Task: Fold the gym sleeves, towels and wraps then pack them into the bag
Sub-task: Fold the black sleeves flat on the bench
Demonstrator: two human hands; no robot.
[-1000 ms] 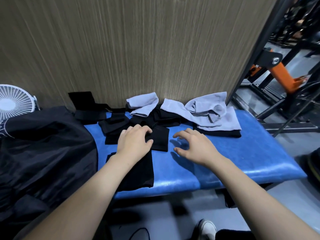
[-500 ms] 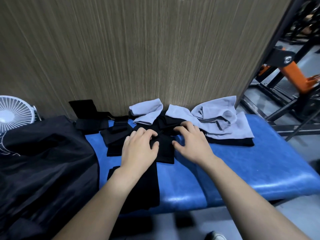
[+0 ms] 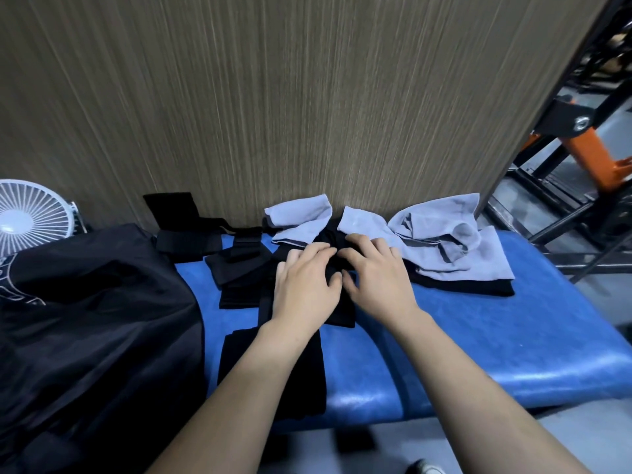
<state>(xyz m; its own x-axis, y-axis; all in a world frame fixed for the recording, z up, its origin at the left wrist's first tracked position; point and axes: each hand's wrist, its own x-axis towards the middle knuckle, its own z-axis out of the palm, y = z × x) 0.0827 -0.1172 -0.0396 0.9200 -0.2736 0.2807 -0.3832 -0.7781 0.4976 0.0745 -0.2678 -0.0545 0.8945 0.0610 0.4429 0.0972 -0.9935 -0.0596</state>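
I see both hands side by side on a black sleeve (image 3: 337,304) in the middle of the blue bench (image 3: 478,336). The left hand (image 3: 304,285) and right hand (image 3: 376,278) lie knuckles up, fingertips curled down into the cloth; I cannot tell whether either grip pinches it, since the palms hide the fabric. A folded black piece (image 3: 273,378) lies partly under my left forearm. Grey towels (image 3: 455,248) sit crumpled against the wall, black wraps (image 3: 191,234) to their left. The black bag (image 3: 85,319) is cut off at the left edge.
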